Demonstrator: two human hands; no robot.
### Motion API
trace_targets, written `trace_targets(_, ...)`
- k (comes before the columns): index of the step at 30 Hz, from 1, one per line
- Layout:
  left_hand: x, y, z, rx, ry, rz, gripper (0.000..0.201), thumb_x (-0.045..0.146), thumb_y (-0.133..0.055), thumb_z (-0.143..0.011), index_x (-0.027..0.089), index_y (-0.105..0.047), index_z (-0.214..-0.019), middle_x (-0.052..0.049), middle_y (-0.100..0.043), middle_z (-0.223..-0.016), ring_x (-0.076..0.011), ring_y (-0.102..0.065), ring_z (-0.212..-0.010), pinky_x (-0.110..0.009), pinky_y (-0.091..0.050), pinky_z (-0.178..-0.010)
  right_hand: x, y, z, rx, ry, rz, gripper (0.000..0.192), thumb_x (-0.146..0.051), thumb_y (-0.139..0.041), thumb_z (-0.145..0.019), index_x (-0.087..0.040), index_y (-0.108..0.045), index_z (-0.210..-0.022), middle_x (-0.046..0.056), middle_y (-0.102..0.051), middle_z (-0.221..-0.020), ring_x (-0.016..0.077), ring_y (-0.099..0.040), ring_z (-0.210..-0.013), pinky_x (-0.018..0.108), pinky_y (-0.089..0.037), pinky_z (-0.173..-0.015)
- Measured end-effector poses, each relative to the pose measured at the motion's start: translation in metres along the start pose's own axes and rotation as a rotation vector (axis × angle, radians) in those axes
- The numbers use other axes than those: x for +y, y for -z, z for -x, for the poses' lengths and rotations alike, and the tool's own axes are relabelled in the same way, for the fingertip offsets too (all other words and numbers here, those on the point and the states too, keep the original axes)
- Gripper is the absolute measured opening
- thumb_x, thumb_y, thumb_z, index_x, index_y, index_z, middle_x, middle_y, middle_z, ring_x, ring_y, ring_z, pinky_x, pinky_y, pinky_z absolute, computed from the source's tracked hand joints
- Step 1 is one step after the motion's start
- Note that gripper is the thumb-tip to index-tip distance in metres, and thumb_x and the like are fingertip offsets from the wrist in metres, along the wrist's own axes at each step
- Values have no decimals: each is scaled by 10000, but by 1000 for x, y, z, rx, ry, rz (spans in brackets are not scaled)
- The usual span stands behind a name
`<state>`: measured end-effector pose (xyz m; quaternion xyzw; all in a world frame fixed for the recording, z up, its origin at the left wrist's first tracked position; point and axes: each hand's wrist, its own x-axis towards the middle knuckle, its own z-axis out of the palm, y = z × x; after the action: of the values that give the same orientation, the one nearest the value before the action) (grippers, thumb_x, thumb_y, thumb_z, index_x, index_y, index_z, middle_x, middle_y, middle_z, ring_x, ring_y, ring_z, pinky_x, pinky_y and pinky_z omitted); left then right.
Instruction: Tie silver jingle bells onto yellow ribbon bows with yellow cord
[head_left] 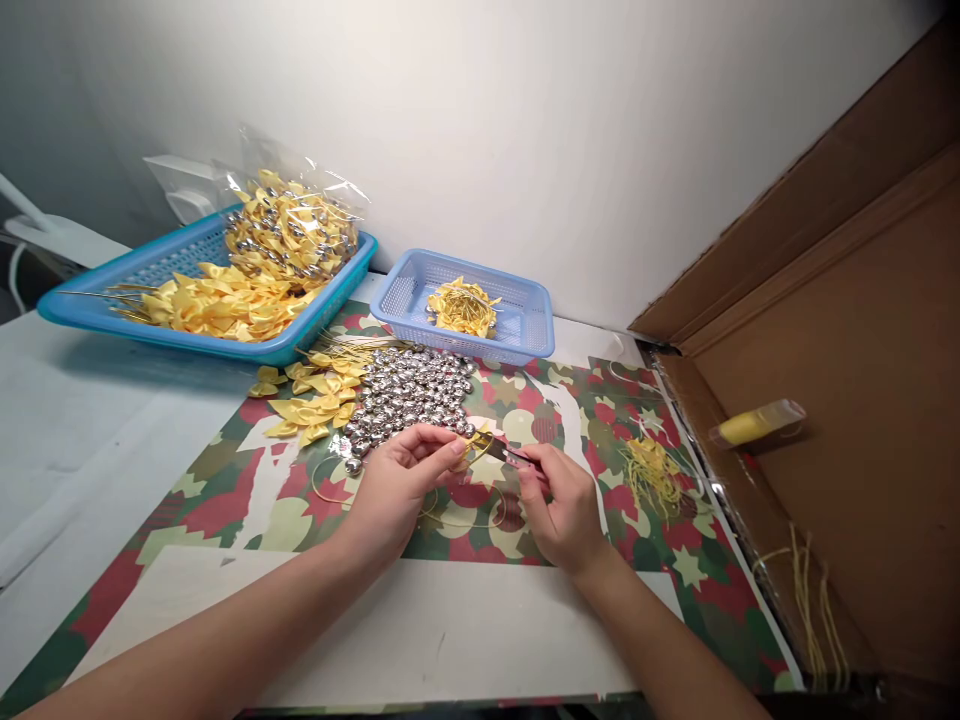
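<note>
My left hand point(401, 480) pinches a small yellow ribbon bow point(472, 450) between thumb and fingertips. A thin yellow cord hangs from there and loops over the patterned sheet. My right hand point(562, 505) is closed around a slim dark tool with a metal tip point(495, 448); its exact kind is hard to make out. That tip points left and meets the bow and cord. Just beyond my left hand lies a heap of shiny silver jingle bells point(412, 390). Loose yellow bows point(315, 408) lie left of the heap, with cords behind them.
A large blue basket point(300, 335) holds yellow bows and a clear bag of bows with bells. Behind the bells stands a smaller blue basket point(525, 345) with a yellow bundle. Cord scraps point(651, 475) lie at right, beside a cardboard wall point(840, 330) bearing a yellow tube point(757, 423).
</note>
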<state>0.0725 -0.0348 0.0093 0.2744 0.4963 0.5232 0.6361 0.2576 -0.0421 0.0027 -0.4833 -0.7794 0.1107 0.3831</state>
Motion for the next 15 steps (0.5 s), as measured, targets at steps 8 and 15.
trace_targets(8,3,-3,3,-25,-9,30,306,336,-873,-561,163,-654,-688,16,-685,-671,-101,-627,-629,-201,-508,-628,-5,-5,2,28,30,-20,173,-225,-414,-922,-177,-578,-945,51,-642,-761,170,-596,-669,273,-447,-605)
trace_targets(15,2,-5,4,-32,-25,-8,306,357,-866,-568,167,-655,-684,7,-680,-660,-113,-619,-614,-212,-494,-602,-7,-8,3,11,16,-40,173,-224,-390,-943,-183,-559,-946,39,-623,-736,160,-563,-637,275,-433,-601)
